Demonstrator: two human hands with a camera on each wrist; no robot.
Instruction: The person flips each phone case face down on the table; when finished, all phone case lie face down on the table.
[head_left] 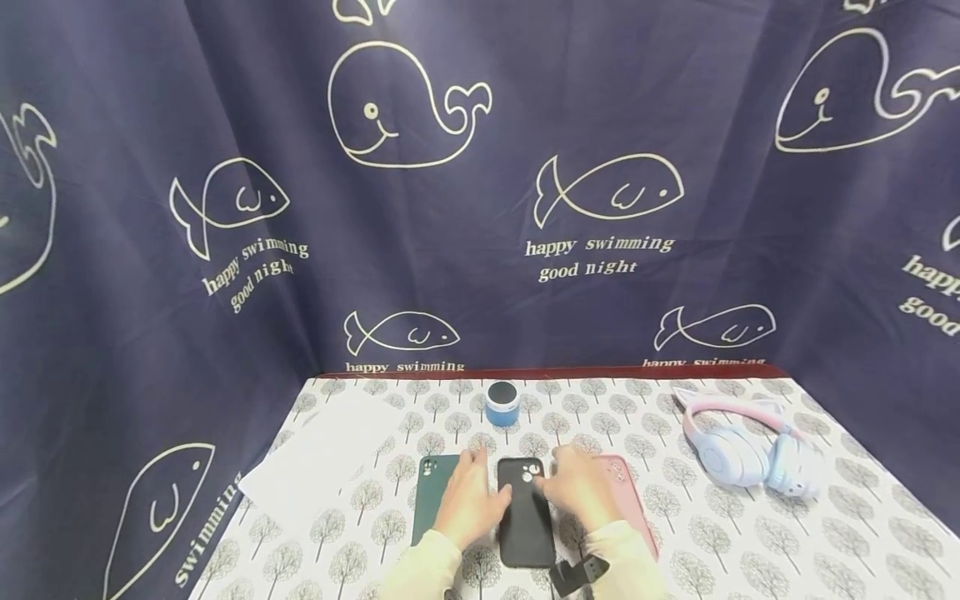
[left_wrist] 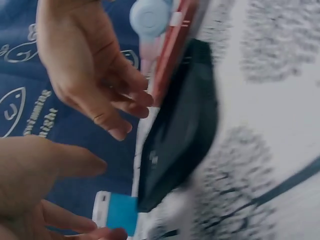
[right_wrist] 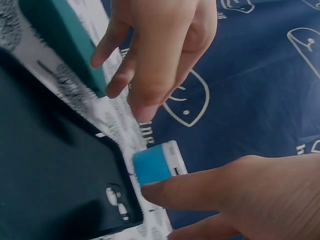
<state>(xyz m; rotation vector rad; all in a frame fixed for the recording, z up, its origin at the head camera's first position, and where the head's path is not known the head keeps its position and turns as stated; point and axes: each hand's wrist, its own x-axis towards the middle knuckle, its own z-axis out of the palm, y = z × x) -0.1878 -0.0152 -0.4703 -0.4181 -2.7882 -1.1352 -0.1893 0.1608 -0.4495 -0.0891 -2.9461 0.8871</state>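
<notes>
A black phone case with a camera cutout at its far end lies between my two hands, hollow side up in the right wrist view. My left hand hovers at its left edge, over the green phone case. On the other side, my right hand is near the cutout, partly over the pink phone case. In the left wrist view, the fingers of both hands are loosely bent, with gaps between them and the black phone case. Neither hand grips anything.
Beyond the hands stands a small blue cylindrical speaker. White sheets lie at the left, and cat-ear headphones at the right. A dark blue curtain hangs behind the tree-patterned tablecloth.
</notes>
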